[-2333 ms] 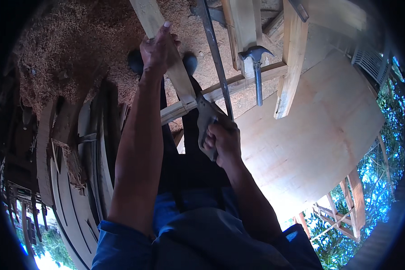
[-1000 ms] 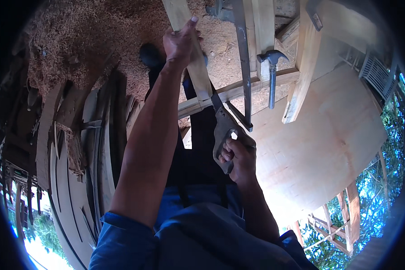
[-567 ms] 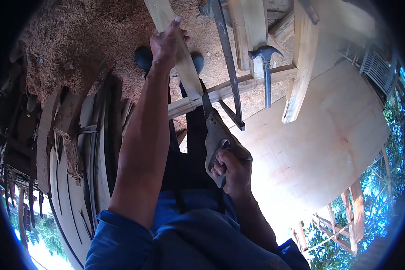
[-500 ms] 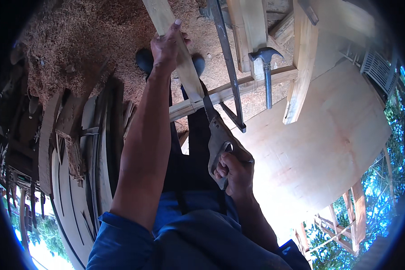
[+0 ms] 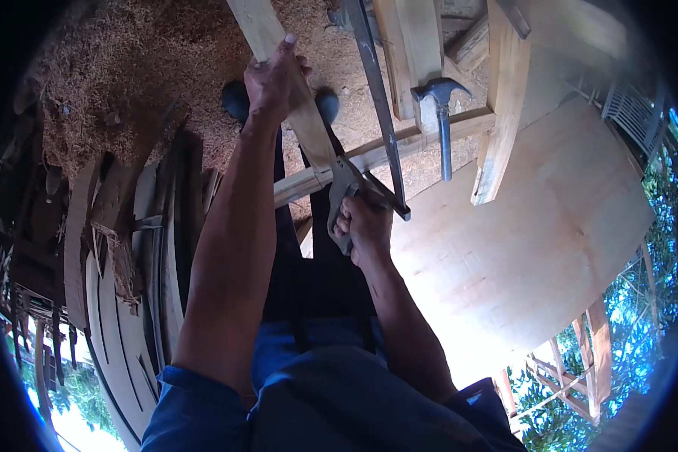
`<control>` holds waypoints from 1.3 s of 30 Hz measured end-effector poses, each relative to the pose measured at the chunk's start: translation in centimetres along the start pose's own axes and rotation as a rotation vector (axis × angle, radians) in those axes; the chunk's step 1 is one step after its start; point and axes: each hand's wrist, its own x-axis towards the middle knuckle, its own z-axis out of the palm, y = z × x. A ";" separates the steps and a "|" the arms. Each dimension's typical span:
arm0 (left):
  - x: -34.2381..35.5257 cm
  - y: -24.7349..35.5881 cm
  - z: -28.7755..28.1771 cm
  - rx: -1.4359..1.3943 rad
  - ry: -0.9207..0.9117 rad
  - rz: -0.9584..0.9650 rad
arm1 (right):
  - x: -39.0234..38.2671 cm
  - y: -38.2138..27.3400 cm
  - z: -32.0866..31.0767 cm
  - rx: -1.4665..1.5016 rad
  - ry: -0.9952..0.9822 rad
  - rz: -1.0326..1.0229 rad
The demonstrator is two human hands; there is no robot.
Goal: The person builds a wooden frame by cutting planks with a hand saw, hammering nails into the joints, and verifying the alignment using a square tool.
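A pale wooden board [image 5: 313, 124] slants from the top edge down toward a crossing wooden rail [image 5: 297, 186], its near end lying on that rail. My left hand [image 5: 273, 83] is closed around the board, thumb along its top. In my right hand [image 5: 364, 226] is the handle of a handsaw [image 5: 344, 184]. The saw's handle end is close to the board's near end, and most of its blade is hidden beneath or beside the board. To the right, a claw hammer [image 5: 444, 124] hangs head up against the wooden frame.
A dark narrow bar [image 5: 380, 98] slants down just right of the saw. An upright timber [image 5: 501, 105] stands beyond the hammer. A large plywood sheet [image 5: 535, 233] spans the right. Stacked planks [image 5: 120, 331] fill the left. Wood shavings [image 5: 143, 75] cover the ground.
My right hand has pushed the saw forward and up, bringing its handle close to the board's end. My left hand keeps its hold on the board.
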 end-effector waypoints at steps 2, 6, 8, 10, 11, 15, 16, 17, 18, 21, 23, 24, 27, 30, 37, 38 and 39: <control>-0.1 0.2 0.9 0.019 0.037 0.084 | 0.4 -1.2 0.3 -0.006 -0.007 -0.025; 0.2 1.2 0.8 0.053 0.027 0.059 | -1.4 -0.6 0.0 0.025 -0.028 -0.029; -0.4 0.2 0.8 0.030 0.018 0.059 | -1.9 -1.3 -0.2 0.039 0.008 -0.015; -0.5 0.1 0.3 0.067 0.027 0.048 | -4.6 -0.8 -1.9 0.007 -0.044 -0.029; 0.0 0.4 0.0 0.099 0.035 0.054 | -6.6 -1.5 -2.4 -0.013 -0.049 -0.027; -0.2 -0.2 -0.2 0.060 0.022 0.025 | -12.0 -2.8 -3.5 0.034 -0.055 0.017; -0.4 -0.7 0.0 0.076 0.031 0.043 | -14.1 -3.1 -3.6 0.038 0.019 0.031; 0.1 0.1 0.7 0.079 0.043 0.086 | -15.2 -3.8 -4.1 0.034 0.073 0.025; -0.6 -0.4 0.5 0.045 0.026 0.084 | -16.0 -2.9 -6.0 0.005 0.069 0.059; -0.5 -0.2 0.6 0.074 0.007 -0.052 | -20.8 -2.3 -9.6 -0.265 0.078 0.029; 1.1 1.4 2.6 -0.007 -0.011 0.090 | -20.9 -5.3 -10.7 -0.749 0.049 -0.302; -0.2 0.3 1.5 0.021 0.005 0.039 | -23.9 -4.7 -11.6 -0.995 0.067 -0.345; 1.1 1.0 1.4 0.029 -0.006 0.023 | -25.5 -3.5 -13.9 -1.323 0.016 -0.606; -0.7 -0.1 1.0 0.069 -0.031 0.029 | -23.3 -4.4 -14.7 -1.324 0.047 -0.919; -4.0 -2.5 -6.8 0.217 -0.245 -0.115 | -18.4 -5.0 -15.1 -1.198 -0.051 -1.037; -4.9 -3.0 -8.7 0.378 -0.284 -0.144 | -18.3 -5.1 -14.6 -1.159 -0.084 -1.023; -6.1 -4.1 -11.0 0.539 -0.316 -0.186 | -18.3 -5.1 -14.3 -1.171 -0.113 -1.026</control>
